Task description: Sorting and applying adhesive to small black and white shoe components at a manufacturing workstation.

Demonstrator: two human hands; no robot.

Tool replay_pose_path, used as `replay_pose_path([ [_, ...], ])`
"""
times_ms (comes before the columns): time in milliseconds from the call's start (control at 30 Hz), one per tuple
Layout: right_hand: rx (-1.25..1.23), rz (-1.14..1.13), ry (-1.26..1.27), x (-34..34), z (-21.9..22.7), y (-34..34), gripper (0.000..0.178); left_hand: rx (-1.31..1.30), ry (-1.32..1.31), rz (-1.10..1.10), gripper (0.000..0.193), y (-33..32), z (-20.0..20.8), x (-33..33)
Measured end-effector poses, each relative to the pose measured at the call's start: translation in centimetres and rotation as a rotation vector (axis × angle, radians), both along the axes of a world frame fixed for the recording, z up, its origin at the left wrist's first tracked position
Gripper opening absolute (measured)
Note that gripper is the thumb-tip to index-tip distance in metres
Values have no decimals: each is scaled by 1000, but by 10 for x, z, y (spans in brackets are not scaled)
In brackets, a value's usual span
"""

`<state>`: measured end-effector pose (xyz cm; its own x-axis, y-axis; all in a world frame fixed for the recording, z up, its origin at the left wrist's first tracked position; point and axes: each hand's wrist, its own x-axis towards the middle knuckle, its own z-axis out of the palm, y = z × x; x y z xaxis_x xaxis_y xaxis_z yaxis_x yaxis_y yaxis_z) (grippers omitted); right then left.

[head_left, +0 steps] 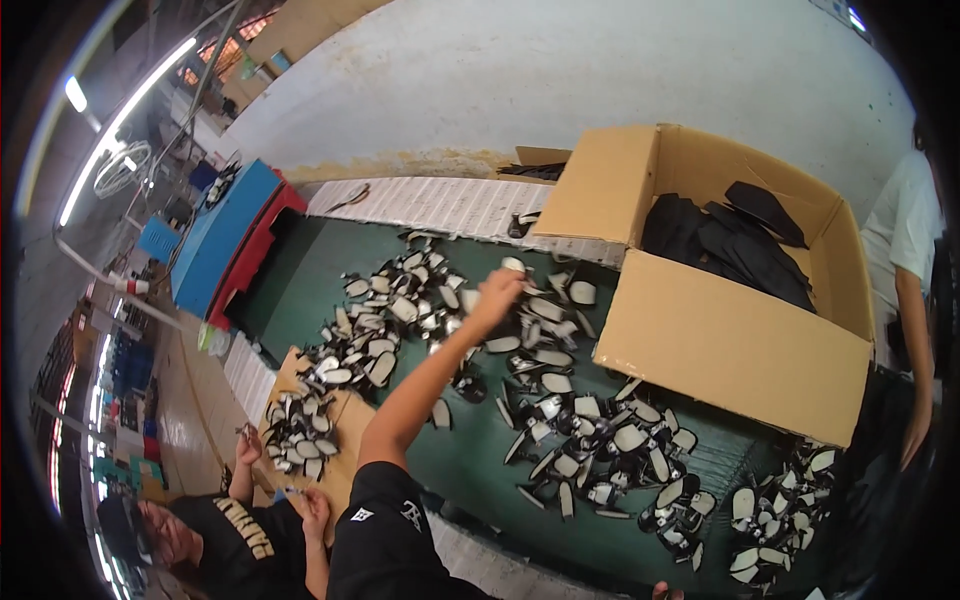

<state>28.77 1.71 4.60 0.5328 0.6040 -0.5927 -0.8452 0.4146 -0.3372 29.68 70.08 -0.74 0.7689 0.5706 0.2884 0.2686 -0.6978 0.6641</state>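
My left hand (497,297) reaches out over the green table (430,490), fingers closed on a small black shoe part (512,264) with a pale, rounded face. The fingers cover some of that part. Loose heaps of similar black-and-pale shoe parts (590,440) lie around and below this hand. Only a bit of my right hand (667,592) shows at the lower edge, near the heap on the right; its fingers are mostly cut off, and what it holds, if anything, is hidden.
An open cardboard box (740,350) holding dark flat pieces (720,235) stands at the far right. Scissors (350,197) lie on the pale back ledge. A co-worker (240,540) at lower left handles small pieces by a cardboard sheet (350,430). Another person (905,260) stands at right.
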Motion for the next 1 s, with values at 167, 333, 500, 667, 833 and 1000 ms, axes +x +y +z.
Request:
replay_pose_path([
  [167, 260, -18, -118, 6, 27, -9, 14, -191, -14, -204, 29, -94, 39, -6],
  [333, 371, 26, -74, 11, 40, -23, 23, 273, -58, 122, 26, -41, 82, -64],
  [500, 256, 69, -14, 17, 27, -39, 33, 369, 85, 142, 23, -14, 0, -136],
  [667, 258, 36, -69, 9, 51, -17, 44, 50, 97, 32, 20, -90, 30, -79],
  [833, 271, 68, -136, 3, 70, -6, 29, -307, -228, -57, 22, -132, 35, -76],
  [1000, 296, 14, -203, 1, 69, 0, 26, -316, -91, 203, 20, -108, 51, -88],
])
